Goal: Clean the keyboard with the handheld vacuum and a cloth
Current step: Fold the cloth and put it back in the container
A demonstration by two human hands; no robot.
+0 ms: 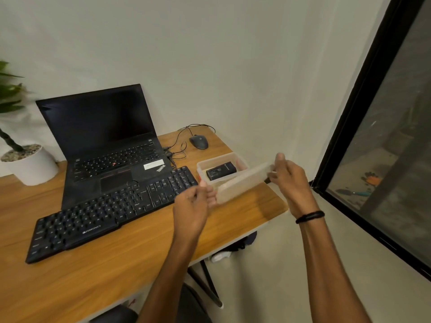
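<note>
Forearms reach out over the near edge of the bench [93, 276]. Between them we hold a translucent lid [242, 183] up in the air, tilted. Our left hand [193, 203] pinches its near-left end, and our right hand [289, 176], a dark wristband [310, 216] at the wrist, curls its fingers round the far-right end. Both hands are a little blurred.

Just beyond the lid and apart from it, the open box [205, 165] sits near the right edge of the bench with the black vacuum [221, 172] lying inside. We see something pale under the vacuum but cannot tell whether it is the cloth, and no cloth shows elsewhere.

To the left, the keyboard [105, 213] lies slantwise. Its far-right end is just beside the box, and its far edge meets the laptop [105, 141]. Farther back are the mouse [199, 141], its cable looped loosely, and the white plant pot [32, 166] at the far left.

We judge the lid to be the first risk. We hold it only by its ends, so it could slip and drop onto the keys or off the right edge. Bare bench on that side is scarce, so if we put it down carelessly it may overhang and fall to the floor. Reaching in for the vacuum could also nudge the light box towards that edge or drag the cable. If the cloth is not in the box, we shall be short of one tool.
</note>
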